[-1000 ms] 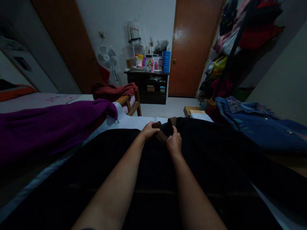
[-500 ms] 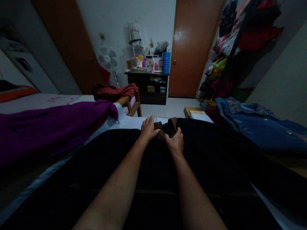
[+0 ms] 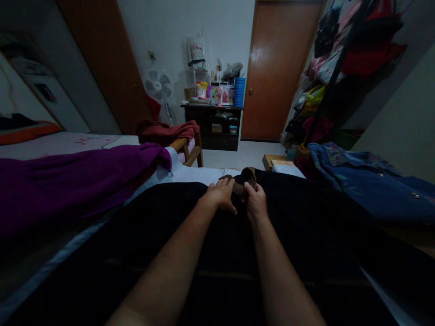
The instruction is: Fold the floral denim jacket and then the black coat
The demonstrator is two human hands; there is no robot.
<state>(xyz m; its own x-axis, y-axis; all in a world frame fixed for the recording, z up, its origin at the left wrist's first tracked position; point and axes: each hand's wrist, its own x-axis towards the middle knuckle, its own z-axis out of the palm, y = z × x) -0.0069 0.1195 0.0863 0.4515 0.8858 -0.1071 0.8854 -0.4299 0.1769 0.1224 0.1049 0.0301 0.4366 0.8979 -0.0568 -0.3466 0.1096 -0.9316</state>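
Note:
A large dark garment [image 3: 224, 244] lies spread out before me, its sleeves reaching to both sides. Its brown collar [image 3: 250, 174] is at the far edge, near the centre. My left hand [image 3: 220, 195] rests against the left part of the collar, fingers apart and thumb stretched toward the right. My right hand [image 3: 256, 201] pinches the collar's right part between thumb and fingers. Under the garment, a white cloth [image 3: 190, 174] shows beyond the collar.
Purple clothing [image 3: 84, 181] lies at the left and a blue denim garment [image 3: 367, 181] at the right. A wooden chair [image 3: 193, 151] with red cloth, a dark cabinet [image 3: 210, 127] and a fan [image 3: 159, 86] stand farther back.
My left hand has moved right and turned over the collar, its fingers now pointing more to the right. My right hand has shifted slightly right, with the collar folded differently between the hands.

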